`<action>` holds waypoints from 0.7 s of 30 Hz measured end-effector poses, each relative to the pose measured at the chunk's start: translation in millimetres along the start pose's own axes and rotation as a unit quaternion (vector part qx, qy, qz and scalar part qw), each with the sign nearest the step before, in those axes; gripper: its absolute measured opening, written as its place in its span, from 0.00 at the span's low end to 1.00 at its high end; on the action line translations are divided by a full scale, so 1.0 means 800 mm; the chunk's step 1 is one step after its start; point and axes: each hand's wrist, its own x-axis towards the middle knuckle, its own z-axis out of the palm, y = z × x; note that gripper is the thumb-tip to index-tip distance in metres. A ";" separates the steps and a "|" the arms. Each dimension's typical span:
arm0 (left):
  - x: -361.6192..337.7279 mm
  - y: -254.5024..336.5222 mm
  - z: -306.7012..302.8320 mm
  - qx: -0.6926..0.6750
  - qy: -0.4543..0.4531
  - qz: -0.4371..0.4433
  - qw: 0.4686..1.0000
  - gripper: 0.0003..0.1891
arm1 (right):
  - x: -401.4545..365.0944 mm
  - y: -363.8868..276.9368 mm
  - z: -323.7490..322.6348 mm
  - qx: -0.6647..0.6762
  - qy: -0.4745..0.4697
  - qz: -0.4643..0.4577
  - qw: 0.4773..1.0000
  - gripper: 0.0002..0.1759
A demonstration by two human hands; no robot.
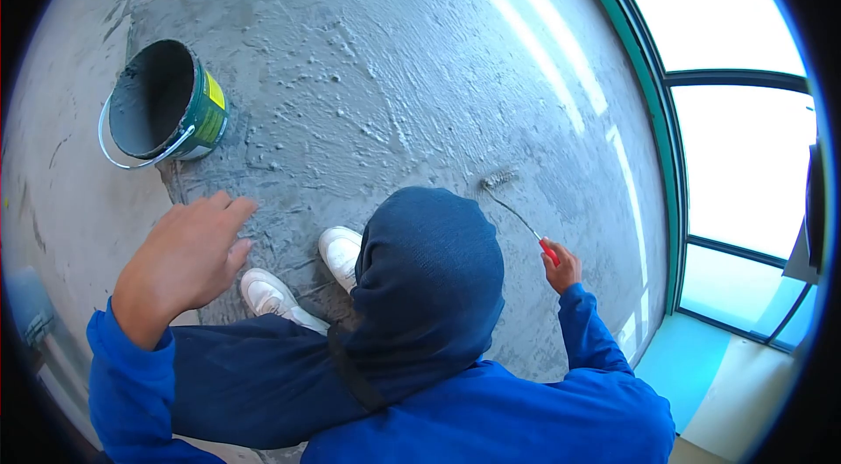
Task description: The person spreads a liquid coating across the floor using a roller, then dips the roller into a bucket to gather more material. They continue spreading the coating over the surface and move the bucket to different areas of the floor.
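Note:
My right hand (562, 266) is closed round the red handle of a paint roller (500, 180), whose small grey-coated head touches the floor. My left hand (188, 255) hangs in the air, fingers loosely apart and holding nothing. Beyond it stands a green bucket (210, 118) with a yellow label and a metal bail handle, its inside smeared grey. A wet, ridged grey coating (350, 87) covers the floor between the bucket and the roller.
My raised knee (429, 262) in dark trousers blocks part of the view. My white shoes (342, 252) rest on the floor. Large windows with a green frame (653, 96) line the right side. Paler floor (79, 113) lies left of the bucket.

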 end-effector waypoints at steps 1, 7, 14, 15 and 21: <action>0.000 0.000 0.000 0.005 -0.002 -0.001 1.000 0.19 | -0.003 0.002 0.003 -0.004 0.002 0.003 1.000 0.16; -0.001 0.003 0.000 0.016 -0.006 -0.004 1.000 0.19 | 0.122 -0.040 0.013 0.020 0.021 -0.057 0.998 0.16; -0.011 0.000 -0.003 0.003 0.003 -0.012 1.000 0.19 | 0.326 -0.133 0.017 0.024 0.027 -0.151 0.988 0.18; -0.012 -0.001 -0.003 0.004 -0.003 -0.014 1.000 0.19 | 0.353 -0.151 0.016 0.008 0.018 -0.146 0.989 0.18; -0.010 -0.017 0.000 0.006 -0.006 -0.005 1.000 0.19 | 0.510 -0.269 0.029 -0.036 0.039 -0.187 0.981 0.18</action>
